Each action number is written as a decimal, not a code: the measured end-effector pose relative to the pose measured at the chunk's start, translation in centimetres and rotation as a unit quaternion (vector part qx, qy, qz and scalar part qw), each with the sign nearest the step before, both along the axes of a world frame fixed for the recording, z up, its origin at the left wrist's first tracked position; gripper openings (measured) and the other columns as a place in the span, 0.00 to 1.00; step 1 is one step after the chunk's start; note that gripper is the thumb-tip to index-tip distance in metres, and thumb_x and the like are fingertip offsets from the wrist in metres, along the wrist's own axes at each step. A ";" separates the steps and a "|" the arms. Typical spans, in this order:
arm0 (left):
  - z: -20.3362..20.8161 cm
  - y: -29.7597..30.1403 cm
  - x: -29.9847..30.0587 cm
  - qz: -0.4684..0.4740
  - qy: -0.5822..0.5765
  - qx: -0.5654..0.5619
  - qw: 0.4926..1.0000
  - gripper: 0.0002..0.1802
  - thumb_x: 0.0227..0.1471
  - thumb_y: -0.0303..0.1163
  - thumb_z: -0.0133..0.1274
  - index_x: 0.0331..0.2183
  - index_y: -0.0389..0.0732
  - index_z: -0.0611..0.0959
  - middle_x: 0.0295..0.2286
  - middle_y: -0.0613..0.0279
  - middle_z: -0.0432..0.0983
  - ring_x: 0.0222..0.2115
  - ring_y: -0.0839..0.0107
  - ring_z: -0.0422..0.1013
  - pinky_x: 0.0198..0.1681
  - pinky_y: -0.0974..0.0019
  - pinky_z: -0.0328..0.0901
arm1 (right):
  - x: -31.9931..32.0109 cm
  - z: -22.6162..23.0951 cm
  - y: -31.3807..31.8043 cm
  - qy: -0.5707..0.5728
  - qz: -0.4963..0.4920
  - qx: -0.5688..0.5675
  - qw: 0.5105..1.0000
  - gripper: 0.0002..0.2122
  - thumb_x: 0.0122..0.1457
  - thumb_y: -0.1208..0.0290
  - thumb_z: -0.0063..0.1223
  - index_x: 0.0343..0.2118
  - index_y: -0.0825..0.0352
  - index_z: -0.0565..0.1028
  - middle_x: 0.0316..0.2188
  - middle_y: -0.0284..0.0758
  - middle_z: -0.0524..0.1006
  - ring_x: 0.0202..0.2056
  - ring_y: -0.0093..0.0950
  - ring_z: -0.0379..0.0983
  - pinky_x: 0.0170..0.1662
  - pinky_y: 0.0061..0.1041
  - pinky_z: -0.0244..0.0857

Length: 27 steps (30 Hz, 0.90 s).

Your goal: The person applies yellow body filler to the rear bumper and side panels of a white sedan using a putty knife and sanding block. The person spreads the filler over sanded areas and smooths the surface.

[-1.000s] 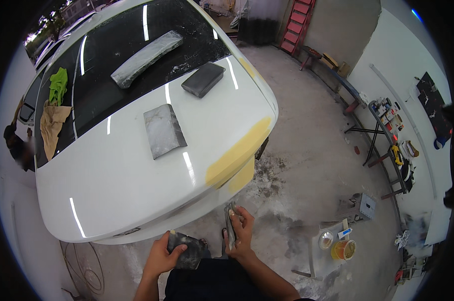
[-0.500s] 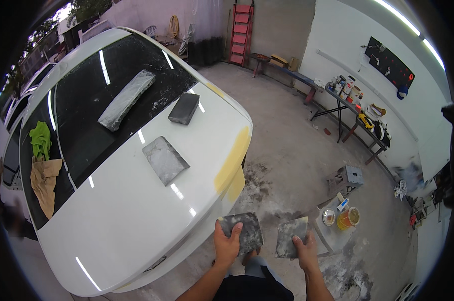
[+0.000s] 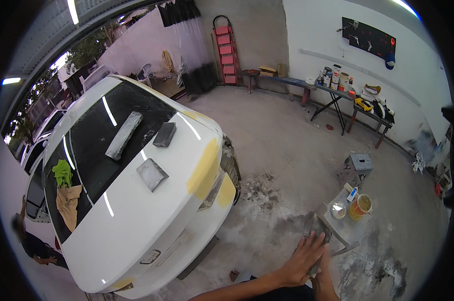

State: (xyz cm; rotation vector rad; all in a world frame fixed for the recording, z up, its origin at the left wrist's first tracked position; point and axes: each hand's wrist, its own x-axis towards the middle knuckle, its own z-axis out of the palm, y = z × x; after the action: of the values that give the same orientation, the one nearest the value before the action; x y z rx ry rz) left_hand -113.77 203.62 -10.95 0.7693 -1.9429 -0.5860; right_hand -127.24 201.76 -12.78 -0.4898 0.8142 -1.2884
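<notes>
Out to the right of the car, my hands are together around dusty dark grey sanding sheets (image 3: 318,225). My left hand (image 3: 307,255) reaches across with its fingers stretched along the upper face. Beneath it, my right hand (image 3: 325,275) grips from the other side, its fingers mostly hidden. How the sheets overlap cannot be made out. A white car (image 3: 151,215) stands to the left, with yellowish filler patches (image 3: 203,170) at its rear corner. On its boot lid lie a similar grey sheet (image 3: 152,174) and a dark sanding block (image 3: 165,134).
A long plastic-wrapped block (image 3: 124,135), a green cloth (image 3: 62,173) and brown paper (image 3: 68,203) lie on the rear glass. By my hands, a small table (image 3: 337,223) carries a yellow tub (image 3: 359,207). Behind it is a grey stool (image 3: 357,165). A person (image 3: 39,246) stands far left.
My hands, apart with one sheet each, have come together, the left crossing to the right. The view has turned, so the car appears farther away and lower left.
</notes>
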 end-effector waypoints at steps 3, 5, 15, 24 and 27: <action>-0.7 0.4 -8.0 0.121 -0.120 0.020 0.985 0.37 0.61 0.39 0.47 0.68 0.43 0.61 0.69 0.48 0.50 0.69 0.44 0.46 0.68 0.44 0.46 | -5.5 1.2 -3.6 -0.035 0.113 -0.137 0.983 0.37 0.67 0.42 0.36 0.69 0.66 0.53 0.67 0.42 0.60 0.67 0.40 0.57 0.69 0.40 0.53; -0.7 1.3 -11.9 0.099 -0.090 0.009 0.991 0.34 0.61 0.36 0.48 0.67 0.43 0.64 0.65 0.50 0.58 0.65 0.50 0.58 0.62 0.52 0.59 | -9.3 1.4 -5.1 -0.164 0.118 -0.092 0.975 0.41 0.65 0.38 0.35 0.67 0.73 0.57 0.65 0.45 0.63 0.64 0.41 0.61 0.66 0.38 0.55; 7.1 4.9 -25.4 0.403 -0.089 0.082 0.907 0.27 0.65 0.35 0.48 0.63 0.39 0.69 0.53 0.49 0.76 0.46 0.59 0.78 0.50 0.66 0.71 | -20.3 -0.9 -6.0 -0.195 0.473 -0.228 0.829 0.49 0.54 0.42 0.61 0.69 0.74 0.53 0.58 0.44 0.68 0.62 0.35 0.62 0.64 0.36 0.54; 5.8 16.3 -36.5 0.524 0.181 -0.128 0.822 0.34 0.67 0.45 0.47 0.65 0.34 0.63 0.61 0.43 0.64 0.61 0.55 0.64 0.63 0.55 0.60 | -33.8 3.3 3.1 0.151 0.562 -0.149 0.800 0.29 0.61 0.58 0.61 0.61 0.68 0.68 0.49 0.41 0.76 0.43 0.35 0.75 0.47 0.35 0.71; 2.1 19.3 -47.3 0.478 -0.127 -0.064 0.867 0.36 0.52 0.32 0.57 0.63 0.49 0.70 0.66 0.50 0.59 0.67 0.41 0.50 0.67 0.41 0.49 | -39.7 -1.7 5.6 0.085 0.551 -0.037 0.830 0.33 0.60 0.62 0.64 0.66 0.61 0.62 0.49 0.43 0.77 0.48 0.36 0.74 0.49 0.45 0.71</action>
State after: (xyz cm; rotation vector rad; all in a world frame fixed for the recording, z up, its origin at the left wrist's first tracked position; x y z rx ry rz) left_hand -161.02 222.96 -8.88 1.6184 -1.5181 0.2646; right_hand -166.98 207.41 -14.47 -0.9630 0.4625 -0.1901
